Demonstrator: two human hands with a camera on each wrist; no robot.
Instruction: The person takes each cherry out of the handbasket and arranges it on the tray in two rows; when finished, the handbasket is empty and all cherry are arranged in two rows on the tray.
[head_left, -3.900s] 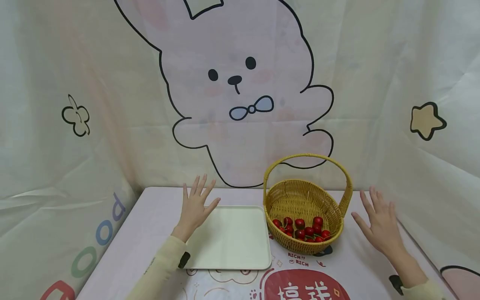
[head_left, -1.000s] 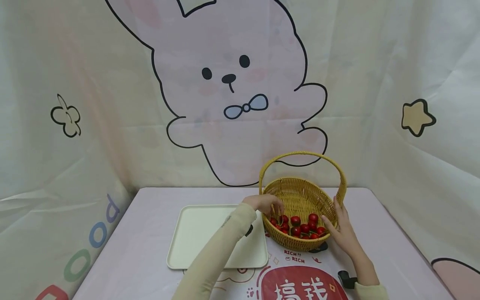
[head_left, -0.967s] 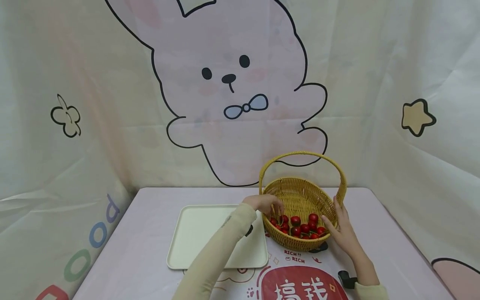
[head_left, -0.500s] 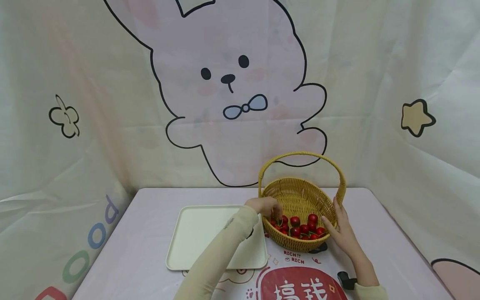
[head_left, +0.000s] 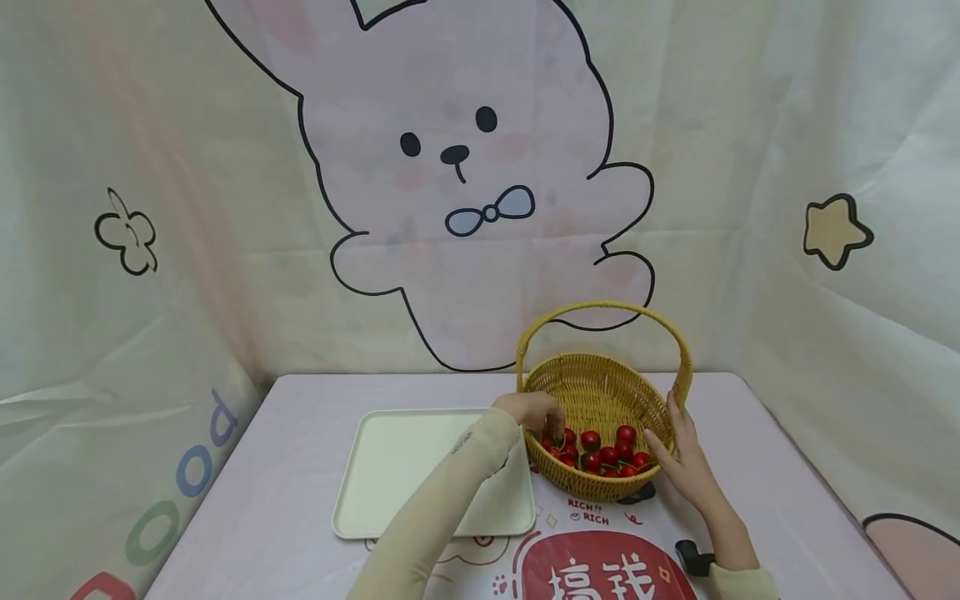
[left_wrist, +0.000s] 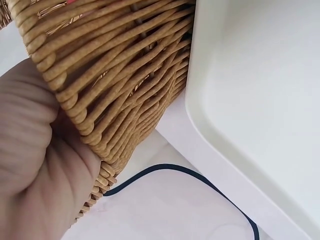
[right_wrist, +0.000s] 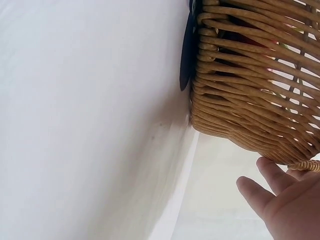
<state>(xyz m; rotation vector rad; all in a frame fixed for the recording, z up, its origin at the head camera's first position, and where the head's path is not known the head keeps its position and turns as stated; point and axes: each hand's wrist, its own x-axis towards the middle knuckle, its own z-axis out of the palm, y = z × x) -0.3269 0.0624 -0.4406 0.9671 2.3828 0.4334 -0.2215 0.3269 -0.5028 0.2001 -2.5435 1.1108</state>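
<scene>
A yellow-brown wicker basket [head_left: 592,487] with a tall arched handle stands on the table, holding several red cherries [head_left: 626,434] with green stems. My left hand [head_left: 531,412] reaches over its left rim. The fingers bend down together onto a cherry at the left side of the pile; the fingertips are partly hidden, and the basket wall [left_wrist: 115,75] blocks them in the left wrist view. At the basket's right side, my right hand [head_left: 688,461] holds the rim, thumb over the inside and fingers outside. Those fingers [right_wrist: 255,195] show against the outer weave in the right wrist view.
A white rectangular tray [head_left: 405,467] lies left of the basket, partly under my left forearm. The table [head_left: 255,500] has a cover with a red print [head_left: 600,567] in front. Fabric walls with cartoon drawings enclose the back and sides.
Both hands have come from spread above the table to the basket. Over the last second the left fingers have drawn closer together among the cherries. The right hand and basket stay put.
</scene>
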